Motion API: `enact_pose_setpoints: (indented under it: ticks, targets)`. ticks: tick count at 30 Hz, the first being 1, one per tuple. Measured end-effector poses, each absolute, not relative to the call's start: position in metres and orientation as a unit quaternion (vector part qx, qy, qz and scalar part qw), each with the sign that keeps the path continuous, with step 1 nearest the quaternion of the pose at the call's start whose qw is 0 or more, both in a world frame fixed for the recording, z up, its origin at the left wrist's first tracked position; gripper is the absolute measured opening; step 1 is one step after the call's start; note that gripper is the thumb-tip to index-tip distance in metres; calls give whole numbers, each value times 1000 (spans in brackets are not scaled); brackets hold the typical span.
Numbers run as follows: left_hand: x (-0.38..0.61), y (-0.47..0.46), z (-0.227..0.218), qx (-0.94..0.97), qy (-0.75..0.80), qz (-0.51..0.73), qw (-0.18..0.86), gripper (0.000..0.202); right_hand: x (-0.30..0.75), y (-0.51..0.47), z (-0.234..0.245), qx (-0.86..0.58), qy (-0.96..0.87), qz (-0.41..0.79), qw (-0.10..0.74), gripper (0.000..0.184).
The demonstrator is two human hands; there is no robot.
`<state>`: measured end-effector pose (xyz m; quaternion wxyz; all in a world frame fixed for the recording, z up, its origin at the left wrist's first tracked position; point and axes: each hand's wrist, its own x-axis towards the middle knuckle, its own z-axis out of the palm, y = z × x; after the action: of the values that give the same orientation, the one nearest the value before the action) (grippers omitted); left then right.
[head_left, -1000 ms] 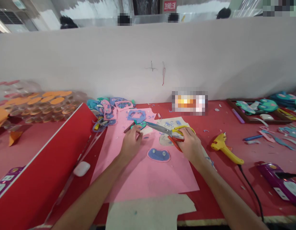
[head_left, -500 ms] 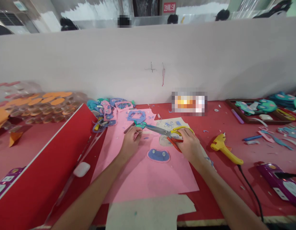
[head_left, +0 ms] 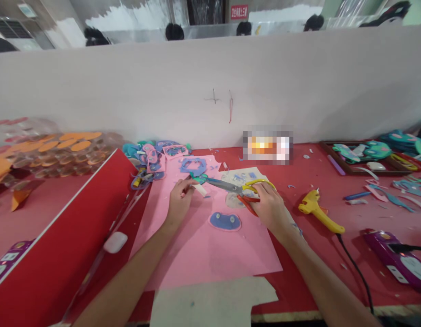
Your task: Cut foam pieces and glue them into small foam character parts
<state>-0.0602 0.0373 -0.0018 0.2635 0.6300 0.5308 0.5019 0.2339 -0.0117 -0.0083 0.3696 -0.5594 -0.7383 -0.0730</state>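
My right hand (head_left: pixel 269 202) is closed around the yellow and red handles of a pair of scissors (head_left: pixel 227 185), whose blades point left over the pink sheet. Between the closed fingers of my left hand (head_left: pixel 179 200) is a short white strip (head_left: pixel 200 189), its free end slanting down to the right. The scissor tips lie just above this strip, beside small green pieces (head_left: pixel 199 178). Nearer me, a blue oval piece with a pink edge and two pale round dots (head_left: pixel 225 221) lies on the pink sheet (head_left: pixel 210 263). Fingertips of my left hand are partly hidden.
A yellow glue gun (head_left: pixel 319 211) with a black cable lies right, near a purple power strip (head_left: pixel 398 259). A brown tray (head_left: pixel 360 171) holds cut pieces. Left stands a red board (head_left: pixel 77 227); cut scraps (head_left: pixel 151 156) pile behind it. A white partition (head_left: pixel 145 86) rises behind.
My left hand has moved slightly left and turned, swinging the white strip from nearly level to slanting downward. My right hand and the scissors stay almost in place.
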Motion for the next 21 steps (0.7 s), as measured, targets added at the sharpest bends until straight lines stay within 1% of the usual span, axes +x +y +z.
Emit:
enact_pose_setpoints:
  ticks: [4,9,12,16,17,21]
  targets:
    - [-59,35,-1,615,527,506,297,17,234,-11,-7,-562,-734,-75,373,33]
    - [-58,35,-2,598,510,524,329,25,231,-13,-2,-583,-725,-29,366,32]
    - [-58,38,-4,590,503,535,336,26,229,-15,2,-591,-731,-4,339,31]
    - [-56,39,-3,559,494,557,366,41,227,-18,7,-609,-738,22,289,31]
    - [-55,38,-2,548,492,559,381,42,227,-19,8,-611,-740,29,281,30]
    - [-52,33,3,529,483,549,430,24,225,-23,11,-598,-758,52,257,33]
